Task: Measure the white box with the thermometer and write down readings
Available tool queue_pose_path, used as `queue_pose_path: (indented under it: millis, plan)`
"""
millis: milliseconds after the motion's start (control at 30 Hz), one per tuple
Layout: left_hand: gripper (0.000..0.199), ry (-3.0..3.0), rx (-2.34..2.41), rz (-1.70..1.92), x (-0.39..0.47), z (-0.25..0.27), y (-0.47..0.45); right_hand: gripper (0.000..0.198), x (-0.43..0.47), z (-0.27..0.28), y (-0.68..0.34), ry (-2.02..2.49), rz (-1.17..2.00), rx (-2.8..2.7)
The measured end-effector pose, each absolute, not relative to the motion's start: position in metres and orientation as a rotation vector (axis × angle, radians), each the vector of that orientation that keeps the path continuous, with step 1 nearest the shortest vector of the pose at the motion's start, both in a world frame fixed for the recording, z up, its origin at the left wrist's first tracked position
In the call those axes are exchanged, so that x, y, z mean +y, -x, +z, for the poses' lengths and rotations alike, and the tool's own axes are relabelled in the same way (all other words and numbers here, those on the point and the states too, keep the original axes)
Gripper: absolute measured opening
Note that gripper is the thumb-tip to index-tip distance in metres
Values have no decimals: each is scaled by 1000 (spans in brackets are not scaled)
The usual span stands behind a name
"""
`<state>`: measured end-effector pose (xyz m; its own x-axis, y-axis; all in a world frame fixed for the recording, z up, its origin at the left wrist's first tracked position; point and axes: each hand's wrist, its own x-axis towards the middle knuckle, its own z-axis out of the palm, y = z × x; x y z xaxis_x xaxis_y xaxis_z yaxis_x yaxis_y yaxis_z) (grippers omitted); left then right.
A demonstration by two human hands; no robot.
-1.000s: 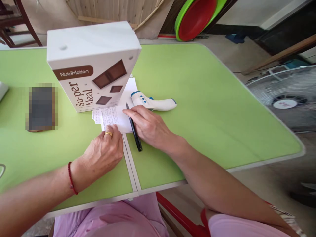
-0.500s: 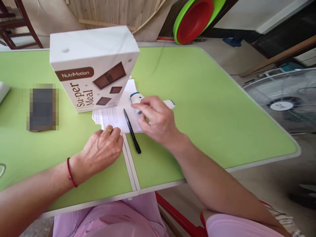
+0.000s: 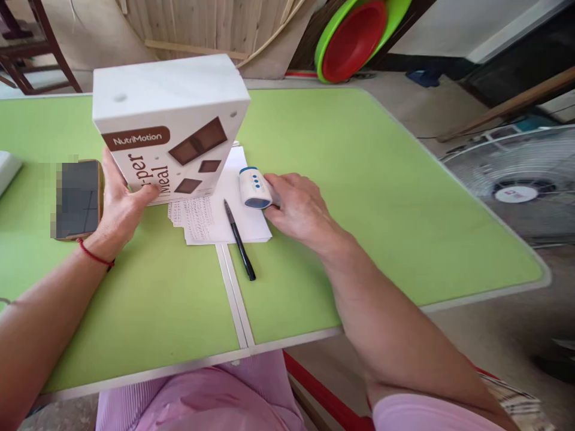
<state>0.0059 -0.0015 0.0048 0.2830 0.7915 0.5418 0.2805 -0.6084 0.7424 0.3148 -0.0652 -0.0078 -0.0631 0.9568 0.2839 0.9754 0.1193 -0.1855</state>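
Observation:
A white NutriMotion meal box (image 3: 173, 123) stands upright on the table. My left hand (image 3: 122, 206) grips its lower left edge, thumb across the printed front and the other fingers hidden behind. On the right, my right hand (image 3: 300, 206) is closed around the handle of a white and blue infrared thermometer (image 3: 254, 187), whose blue buttons face up. Sheets of paper (image 3: 202, 224), partly covered in handwriting, lie in front of the box and reach under the thermometer. A black pen (image 3: 240, 242) rests across the paper's edge, its lower end on the table.
The green table (image 3: 381, 209) has a pale seam down its middle. A partly blurred phone (image 3: 83, 200) lies just left of my left hand. A white object (image 3: 6, 170) sits at the left edge. Beyond the table's right side stands a fan (image 3: 514, 191).
My left hand has moved from the paper's near edge up and left, onto the box. My right hand has shifted right and closed on the thermometer's handle.

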Motion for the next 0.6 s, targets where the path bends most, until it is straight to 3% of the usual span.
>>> queue_pose_path:
  millis: [100, 233, 400, 600]
  plan:
    - [75, -1596, 869, 1341, 1, 3, -12, 50, -69, -1, -311, 1785, -53, -1938]
    - [67, -1622, 1021, 1418, -4, 7, -14, 35, -85, 14, -289, 1356, 108, -1787]
    - [61, -1657, 1097, 1529, -19, 16, -20, 7, -117, 26, -256, 926, 772, -1653]
    - [68, -1625, 1196, 1451, -37, 18, -31, 12, -127, 28, -241, 951, 1275, -1447]
